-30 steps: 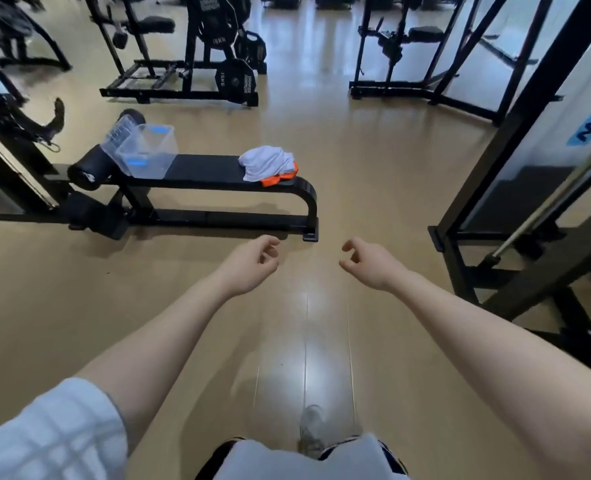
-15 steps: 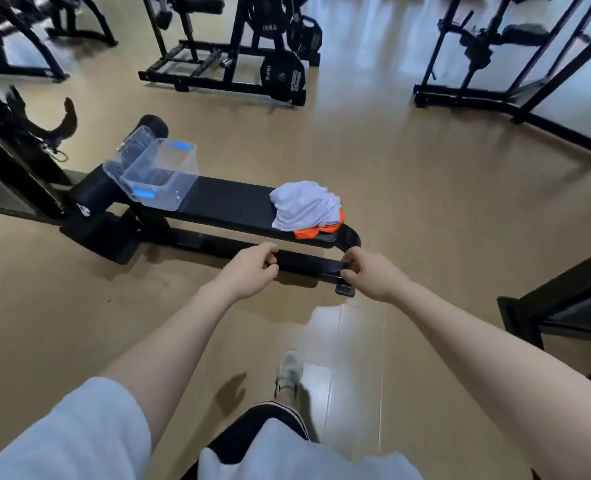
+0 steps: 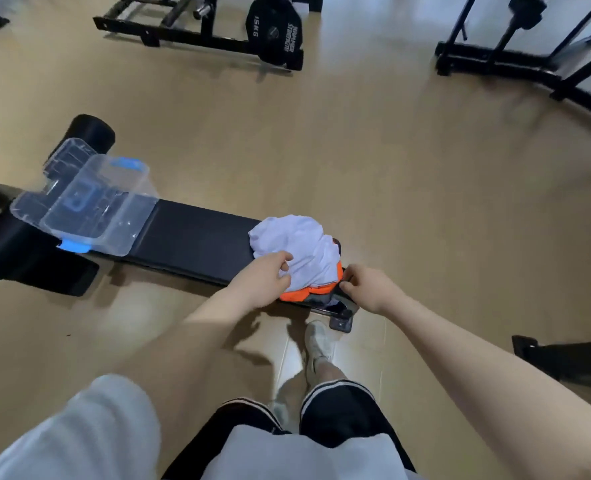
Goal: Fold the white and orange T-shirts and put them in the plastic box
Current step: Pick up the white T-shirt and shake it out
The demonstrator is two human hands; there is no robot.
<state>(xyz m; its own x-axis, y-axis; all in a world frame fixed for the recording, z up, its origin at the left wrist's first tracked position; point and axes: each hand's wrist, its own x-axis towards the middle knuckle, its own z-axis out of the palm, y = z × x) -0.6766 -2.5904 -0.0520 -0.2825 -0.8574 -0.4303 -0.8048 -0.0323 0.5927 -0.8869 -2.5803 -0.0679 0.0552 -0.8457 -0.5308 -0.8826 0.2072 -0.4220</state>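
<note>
A black padded bench (image 3: 197, 239) stands on a tan floor (image 3: 391, 174). Beyond it, a black weight plate (image 3: 278, 32) marked 15KG leans on a black rack (image 3: 183, 26). Another black frame (image 3: 529, 60) stands at the far right.

Bright even light, glossy floor (image 3: 391, 188) glare, soft shadows, wide-angle bending, slight blur.

two T-shirts (image 3: 296, 247), one plastic box (image 3: 89, 209), one bench (image 3: 197, 240), two hands (image 3: 259, 282)
</note>
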